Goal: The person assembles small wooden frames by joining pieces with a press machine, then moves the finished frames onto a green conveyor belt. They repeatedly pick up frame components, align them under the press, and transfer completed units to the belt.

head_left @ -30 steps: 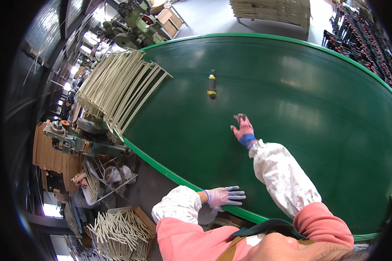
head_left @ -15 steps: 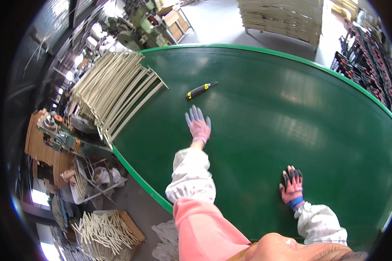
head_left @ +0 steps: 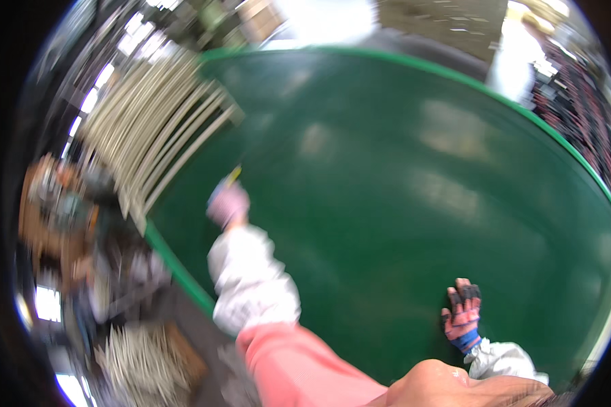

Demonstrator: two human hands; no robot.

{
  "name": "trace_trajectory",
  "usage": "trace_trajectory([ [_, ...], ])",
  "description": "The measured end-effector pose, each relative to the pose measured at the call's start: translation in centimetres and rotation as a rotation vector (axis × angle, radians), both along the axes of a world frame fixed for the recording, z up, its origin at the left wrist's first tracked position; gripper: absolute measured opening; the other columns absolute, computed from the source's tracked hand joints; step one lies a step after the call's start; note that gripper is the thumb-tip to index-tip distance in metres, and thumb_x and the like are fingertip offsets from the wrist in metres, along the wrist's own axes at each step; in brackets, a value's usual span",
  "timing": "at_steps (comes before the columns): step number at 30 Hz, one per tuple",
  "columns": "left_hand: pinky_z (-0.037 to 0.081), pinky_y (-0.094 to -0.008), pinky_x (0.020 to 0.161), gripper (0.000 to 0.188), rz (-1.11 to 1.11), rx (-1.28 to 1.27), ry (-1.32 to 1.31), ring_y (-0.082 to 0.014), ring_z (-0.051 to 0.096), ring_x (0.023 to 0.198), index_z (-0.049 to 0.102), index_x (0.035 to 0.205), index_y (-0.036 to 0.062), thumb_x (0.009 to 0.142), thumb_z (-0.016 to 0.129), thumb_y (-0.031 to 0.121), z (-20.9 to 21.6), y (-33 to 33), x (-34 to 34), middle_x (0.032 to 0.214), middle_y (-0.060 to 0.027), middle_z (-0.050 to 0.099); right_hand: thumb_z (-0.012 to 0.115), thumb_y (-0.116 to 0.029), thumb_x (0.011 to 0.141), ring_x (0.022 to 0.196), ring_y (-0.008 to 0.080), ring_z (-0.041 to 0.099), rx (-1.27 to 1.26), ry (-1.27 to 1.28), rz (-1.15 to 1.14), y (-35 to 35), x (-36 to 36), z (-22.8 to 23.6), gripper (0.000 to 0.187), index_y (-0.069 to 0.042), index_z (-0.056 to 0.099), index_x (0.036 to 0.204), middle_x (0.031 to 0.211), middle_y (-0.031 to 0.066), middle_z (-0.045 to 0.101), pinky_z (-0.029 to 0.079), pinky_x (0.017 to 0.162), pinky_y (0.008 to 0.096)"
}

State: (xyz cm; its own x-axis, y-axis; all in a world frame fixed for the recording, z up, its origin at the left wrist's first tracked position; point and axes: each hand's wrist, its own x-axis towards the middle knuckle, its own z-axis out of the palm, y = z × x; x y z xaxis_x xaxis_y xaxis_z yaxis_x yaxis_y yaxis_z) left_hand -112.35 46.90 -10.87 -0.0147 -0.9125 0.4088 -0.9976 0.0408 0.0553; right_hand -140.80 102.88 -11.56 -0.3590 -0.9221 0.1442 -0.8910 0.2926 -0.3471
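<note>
We find the left hand (head_left: 229, 203) closed around a knife (head_left: 234, 174), its yellow end showing past the motion-blurred grip, over the green table (head_left: 360, 203) near the pale frames (head_left: 157, 122). We observe the right hand (head_left: 463, 315) palm down on the table, fingers extended, slightly apart.

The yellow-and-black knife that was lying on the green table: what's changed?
The left hand has taken hold of the utility knife, a blurry yellow bit showing, and moved it left and nearer the person. The right hand has drawn back since the first picture. The cream frames stay piled on the left of the green table.
</note>
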Motion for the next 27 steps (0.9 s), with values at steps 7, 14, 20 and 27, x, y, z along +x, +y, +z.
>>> trace_trajectory([
  [7,0.035,-0.0513,0.100,0.046,0.060,-0.167,-0.507,-0.0307,0.051,0.116,0.051,0.123,0.0045,0.087,0.055,0.034,-0.8,5.6,7.2,0.124,-0.0134,0.056,0.056,-0.027,0.081,0.135,0.0368,0.034,-0.127,0.017,-0.035,1.0,0.4,-2.5,0.057,-0.008,0.047,0.134,0.145,0.0193,0.037,0.024,0.109,0.0541],
  [14,0.042,-0.0480,0.096,0.036,-1.084,-0.335,-0.108,-0.0287,0.055,0.113,0.057,0.118,0.0009,0.090,0.054,0.024,-3.6,21.8,-20.0,0.119,-0.0158,0.060,0.049,-0.026,0.088,0.140,0.0322,0.029,-0.132,-0.092,-0.085,0.9,0.4,-5.9,0.049,-0.009,0.046,0.133,0.150,0.0156,0.032,0.018,0.114,0.0503],
  [20,0.015,-0.0499,0.115,0.060,-1.650,0.208,-0.129,-0.0375,0.027,0.137,0.042,0.133,-0.0039,0.086,0.056,0.031,-1.6,47.5,-38.4,0.144,-0.0222,0.035,0.048,-0.033,0.084,0.127,0.0263,0.041,-0.060,0.291,-0.625,15.7,-9.0,-4.3,0.043,-0.013,0.050,0.123,0.132,0.0093,0.046,0.034,0.101,0.0457],
  [27,0.011,-0.0503,0.116,0.062,-2.112,0.242,-0.136,-0.0358,0.026,0.139,0.041,0.137,-0.0029,0.090,0.049,0.036,-1.7,77.8,-47.9,0.148,-0.0212,0.033,0.039,-0.044,0.091,0.134,0.0245,0.034,-0.297,0.487,-1.432,55.1,-22.6,-7.7,0.053,-0.011,0.048,0.132,0.147,0.0055,0.037,0.028,0.107,0.0411],
])
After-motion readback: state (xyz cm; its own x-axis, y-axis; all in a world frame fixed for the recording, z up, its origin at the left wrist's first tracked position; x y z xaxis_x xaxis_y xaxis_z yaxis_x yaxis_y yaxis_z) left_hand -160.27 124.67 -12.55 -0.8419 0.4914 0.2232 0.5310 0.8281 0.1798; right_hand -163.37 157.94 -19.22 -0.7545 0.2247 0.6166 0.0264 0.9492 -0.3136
